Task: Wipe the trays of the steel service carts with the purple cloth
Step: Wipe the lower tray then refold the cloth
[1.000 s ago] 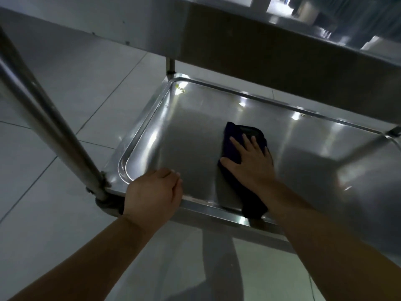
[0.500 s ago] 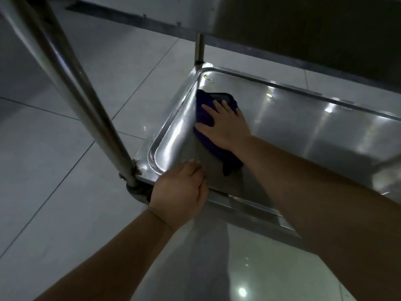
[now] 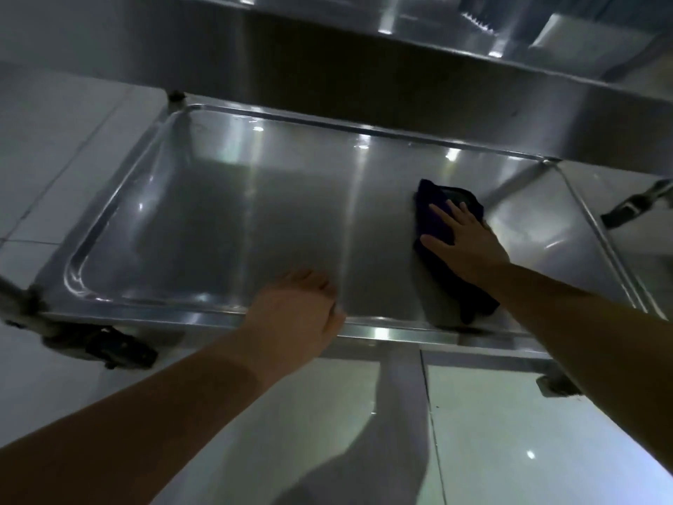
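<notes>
The lower steel tray (image 3: 204,220) of the service cart fills the middle of the view, shiny and bare. The purple cloth (image 3: 431,216) lies flat on the tray's right part. My right hand (image 3: 464,242) presses on it with straight, spread fingers. My left hand (image 3: 295,315) rests on the tray's near rim, fingers curled over the edge into the tray. Part of the cloth trails toward the near rim under my right forearm.
The cart's upper tray (image 3: 364,67) overhangs the far side, close above. A black caster (image 3: 116,349) sits under the near left corner, and another caster (image 3: 555,384) at the near right. Pale glossy floor tiles (image 3: 510,431) surround the cart.
My right hand has slid the cloth from the tray's far left corner across to the right part. My left hand has shifted right along the near rim. The view swung right.
</notes>
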`<state>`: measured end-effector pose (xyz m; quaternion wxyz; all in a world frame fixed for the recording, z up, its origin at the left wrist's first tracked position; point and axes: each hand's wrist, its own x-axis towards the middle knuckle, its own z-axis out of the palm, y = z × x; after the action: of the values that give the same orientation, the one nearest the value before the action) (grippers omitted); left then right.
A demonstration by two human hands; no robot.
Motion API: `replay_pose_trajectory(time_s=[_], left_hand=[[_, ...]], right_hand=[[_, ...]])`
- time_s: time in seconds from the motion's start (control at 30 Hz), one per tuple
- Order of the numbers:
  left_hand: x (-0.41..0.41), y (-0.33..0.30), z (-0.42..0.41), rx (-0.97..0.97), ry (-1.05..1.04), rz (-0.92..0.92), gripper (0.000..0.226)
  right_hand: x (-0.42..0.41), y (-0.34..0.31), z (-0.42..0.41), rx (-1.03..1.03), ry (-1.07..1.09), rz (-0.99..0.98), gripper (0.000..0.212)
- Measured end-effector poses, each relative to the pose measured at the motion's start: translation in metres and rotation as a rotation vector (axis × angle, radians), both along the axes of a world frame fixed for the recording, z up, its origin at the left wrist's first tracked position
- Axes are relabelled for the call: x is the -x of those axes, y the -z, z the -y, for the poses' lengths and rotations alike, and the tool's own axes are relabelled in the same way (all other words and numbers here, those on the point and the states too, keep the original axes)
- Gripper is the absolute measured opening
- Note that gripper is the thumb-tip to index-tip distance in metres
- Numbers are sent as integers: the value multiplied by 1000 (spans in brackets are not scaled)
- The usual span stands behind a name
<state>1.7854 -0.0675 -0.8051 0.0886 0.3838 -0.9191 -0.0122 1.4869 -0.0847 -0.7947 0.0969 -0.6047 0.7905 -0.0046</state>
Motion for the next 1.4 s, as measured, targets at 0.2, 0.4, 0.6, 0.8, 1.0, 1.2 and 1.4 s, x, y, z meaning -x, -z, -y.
replay_pose_trajectory(time_s=[0.2,0.4,0.6,0.8,1.0,1.2,1.4], left_hand=[[6,0,-5,-38,31,89,55],[7,0,-7,-36,0,128,65],[3,0,-9,-108,-46,108,67],[-13,-9,-15,-302,-181,-134,66],[-36,4,-19,-105,-181,-149,35],[-39,7,-18,2,-55,-160,35],[-49,12,-21,-7,-62,-172,33]], right_hand=[[95,-6,-62,2,323,-5,65],[69,1,-44,20,294,-53,69],[-15,9,-4,45,36,-53,73],[-137,15,10,31,-355,7,74],[-131,18,-17,29,-495,30,75],[-22,15,-51,62,-129,-9,80],[60,10,-93,12,259,-38,86]])
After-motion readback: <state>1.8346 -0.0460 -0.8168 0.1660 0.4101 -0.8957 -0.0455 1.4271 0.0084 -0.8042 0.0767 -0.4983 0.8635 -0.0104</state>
